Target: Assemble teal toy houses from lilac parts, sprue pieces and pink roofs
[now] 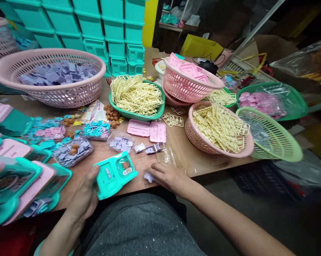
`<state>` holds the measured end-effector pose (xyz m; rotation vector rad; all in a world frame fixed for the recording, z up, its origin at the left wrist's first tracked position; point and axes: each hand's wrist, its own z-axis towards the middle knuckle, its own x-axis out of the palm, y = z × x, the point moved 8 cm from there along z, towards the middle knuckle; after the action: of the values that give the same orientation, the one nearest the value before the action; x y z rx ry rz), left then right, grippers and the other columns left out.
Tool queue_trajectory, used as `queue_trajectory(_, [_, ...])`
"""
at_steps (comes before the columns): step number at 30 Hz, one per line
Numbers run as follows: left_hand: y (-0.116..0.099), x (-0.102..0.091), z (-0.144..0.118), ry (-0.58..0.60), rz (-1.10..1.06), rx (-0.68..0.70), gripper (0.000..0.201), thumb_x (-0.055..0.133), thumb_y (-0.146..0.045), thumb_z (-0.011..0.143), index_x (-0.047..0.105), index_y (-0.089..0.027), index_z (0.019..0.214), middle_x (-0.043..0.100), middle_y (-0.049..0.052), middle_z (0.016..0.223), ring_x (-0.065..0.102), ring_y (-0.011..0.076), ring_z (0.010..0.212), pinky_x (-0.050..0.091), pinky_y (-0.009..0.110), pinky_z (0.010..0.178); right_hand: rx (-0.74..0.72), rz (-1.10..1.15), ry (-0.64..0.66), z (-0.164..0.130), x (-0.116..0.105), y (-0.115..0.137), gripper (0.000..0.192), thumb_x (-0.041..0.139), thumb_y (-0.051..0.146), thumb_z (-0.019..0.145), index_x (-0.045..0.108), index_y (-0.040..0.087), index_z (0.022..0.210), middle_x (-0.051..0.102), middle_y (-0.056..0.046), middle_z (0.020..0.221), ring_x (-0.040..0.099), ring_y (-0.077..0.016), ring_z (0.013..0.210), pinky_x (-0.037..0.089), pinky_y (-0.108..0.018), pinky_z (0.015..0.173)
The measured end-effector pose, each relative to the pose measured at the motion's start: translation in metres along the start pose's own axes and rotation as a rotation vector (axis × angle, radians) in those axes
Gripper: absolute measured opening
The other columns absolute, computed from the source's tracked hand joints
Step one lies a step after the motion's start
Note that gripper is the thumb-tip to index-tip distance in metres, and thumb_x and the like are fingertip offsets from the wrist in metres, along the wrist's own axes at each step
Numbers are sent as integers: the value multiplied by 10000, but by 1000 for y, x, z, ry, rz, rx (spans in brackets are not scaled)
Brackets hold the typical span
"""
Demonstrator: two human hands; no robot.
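Note:
My left hand (86,190) grips the left edge of a teal plastic toy case (109,177), tilted above the table's front edge. In its right-hand recess sit a small brown figure (125,164) and a pale oval piece (127,171); a small lilac strip lies in the left part. My right hand (169,176) is closed by the table edge, its fingers on a small lilac plastic piece (149,177) that they partly hide. Just beyond lie a lilac toy car part (155,148), a small pale block (139,148) and an open pink case (146,131).
Clear trays of lilac parts (121,142) and turquoise parts (95,128) lie mid-table. Finished-looking teal and pink cases (43,179) pile at left. Baskets hold lilac pieces (59,73) and cream sprues (136,96). Teal bins (88,25) stack behind; another pink basket (193,151) stands right.

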<state>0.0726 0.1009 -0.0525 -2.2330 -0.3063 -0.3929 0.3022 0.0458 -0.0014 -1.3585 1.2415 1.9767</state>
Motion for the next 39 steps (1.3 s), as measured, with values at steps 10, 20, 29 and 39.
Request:
queue_trajectory(10, [-3,29,-14,84,136,208,538,801,-573,784,653,-160,1095,780,105,1074,724,308,1008,565,383,859,322,576,-535,28,-33,45,310,746,376,895,632,203,1125,720,-43,899,662,-161,699,581,-314,643])
queue_trajectory(20, [2,25,-11,125,228,248,443,750,-546,848,598,-175,1037,719,58,965,680,234,884,523,314,743,350,473,-519,45,-17,58,215,676,323,913,576,206,1063,604,20,720,558,-131,598,457,-266,529])
queue_trajectory(29, [-4,25,-14,156,300,264,427,731,-547,861,608,-189,1058,715,47,959,666,233,880,523,307,746,217,289,-546,53,-20,73,69,574,263,961,530,226,999,602,-8,772,538,-146,616,481,-298,570])
queue_trajectory(39, [-8,31,-17,139,375,242,559,809,-608,745,605,-190,1054,766,78,966,709,261,859,540,306,699,402,563,-413,35,-13,61,288,627,245,837,525,214,1105,563,27,749,549,-126,592,484,-262,517])
